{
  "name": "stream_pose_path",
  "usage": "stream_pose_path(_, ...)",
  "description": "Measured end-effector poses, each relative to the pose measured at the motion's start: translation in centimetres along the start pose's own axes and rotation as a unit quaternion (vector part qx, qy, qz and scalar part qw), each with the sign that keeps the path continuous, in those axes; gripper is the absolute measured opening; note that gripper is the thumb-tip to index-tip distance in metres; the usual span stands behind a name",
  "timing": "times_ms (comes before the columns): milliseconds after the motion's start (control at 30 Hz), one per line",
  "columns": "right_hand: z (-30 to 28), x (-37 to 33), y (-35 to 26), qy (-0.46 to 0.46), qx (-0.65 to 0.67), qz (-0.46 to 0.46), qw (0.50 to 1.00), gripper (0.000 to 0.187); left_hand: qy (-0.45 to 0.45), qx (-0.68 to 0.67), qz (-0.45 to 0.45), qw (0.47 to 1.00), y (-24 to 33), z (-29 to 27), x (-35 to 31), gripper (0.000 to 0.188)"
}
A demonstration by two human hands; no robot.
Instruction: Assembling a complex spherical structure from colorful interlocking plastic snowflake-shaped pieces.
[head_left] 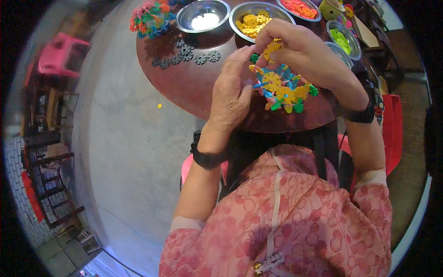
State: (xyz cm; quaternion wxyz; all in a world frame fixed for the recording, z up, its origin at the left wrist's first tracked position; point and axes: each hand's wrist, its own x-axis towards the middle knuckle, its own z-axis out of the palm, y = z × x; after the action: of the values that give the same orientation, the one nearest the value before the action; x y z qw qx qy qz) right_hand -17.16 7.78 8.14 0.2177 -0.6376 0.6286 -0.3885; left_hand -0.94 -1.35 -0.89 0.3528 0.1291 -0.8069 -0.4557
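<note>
Above the near edge of the round table, my left hand point(230, 92) is closed at the left side of a ball-like build of interlocking snowflake discs point(288, 94), in yellow, blue, green and pink. The build's far side is partly hidden by my hands. Reaching over it from the right, my right hand point(309, 53) pinches a yellow snowflake disc point(272, 48) between thumb and fingers. A green disc point(254, 58) shows near my left fingertips.
On the dark red table point(184, 87) lie several grey discs point(184, 51). Behind are a metal bowl point(184, 21), a bowl of yellow discs point(253, 23), bowls of orange point(300, 8) and green discs point(340, 41), and a multicoloured build point(151, 19). A yellow disc point(159, 106) lies on the floor.
</note>
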Motion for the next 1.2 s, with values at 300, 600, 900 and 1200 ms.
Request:
stream_pose_path(300,-0.4,-0.9,-1.1,0.026,-0.081,0.095,0.992,0.012,-0.025,0.045,-0.026,0.998,0.7,0.1,-0.7,0.018)
stream_pose_path(600,1.4,-1.5,0.9,0.02,-0.329,0.009,0.944,0.016,0.014,0.077,-0.055,0.995,0.8,0.4,-0.8,0.008)
stream_pose_path(900,2.0,-0.2,0.6,-0.003,-0.306,0.026,0.952,0.012,0.034,0.062,-0.098,0.993,-0.1,0.5,-1.2,0.013)
stream_pose_path(1200,-0.2,0.0,-3.4,-0.089,-0.118,0.226,0.963,0.018,0.045,0.088,-0.091,0.991,0.5,0.6,-1.3,0.013)
